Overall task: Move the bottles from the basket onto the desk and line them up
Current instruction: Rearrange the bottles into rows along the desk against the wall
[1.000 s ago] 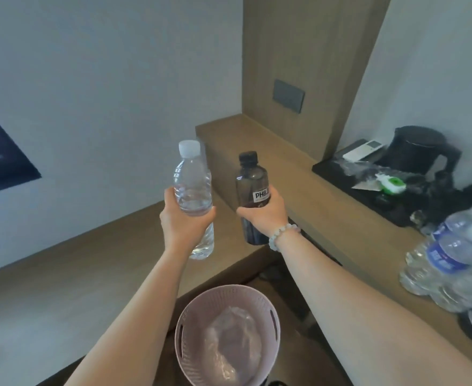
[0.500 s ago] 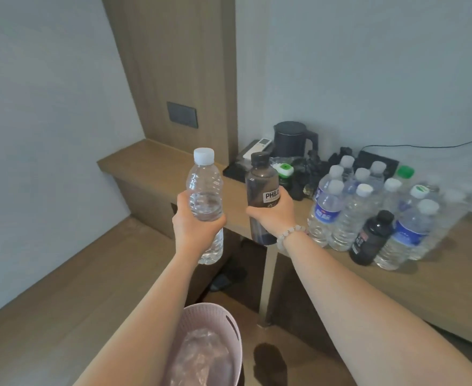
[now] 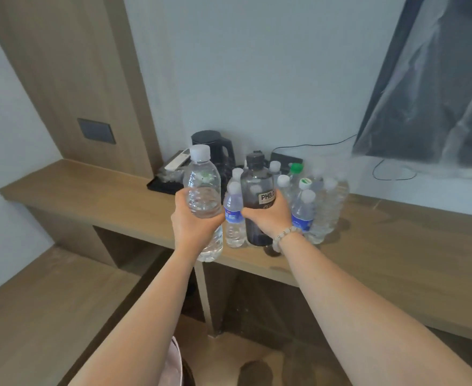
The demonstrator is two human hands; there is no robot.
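Two bottles, held upright over front edge of long wooden desk (image 3: 89,188). Clear plastic water bottle, white cap (image 3: 202,188): left hand (image 3: 193,222) wrapped round mid-body. Dark smoky plastic bottle, black cap (image 3: 255,190): right hand (image 3: 268,215) wrapped round waist. Probably thin-walled, squeezable, moderately heavy; mid-body hold safest. Standing bottle cluster (image 3: 324,210) crowding just behind; open room toward left end. Pink basket (image 3: 173,366) below.
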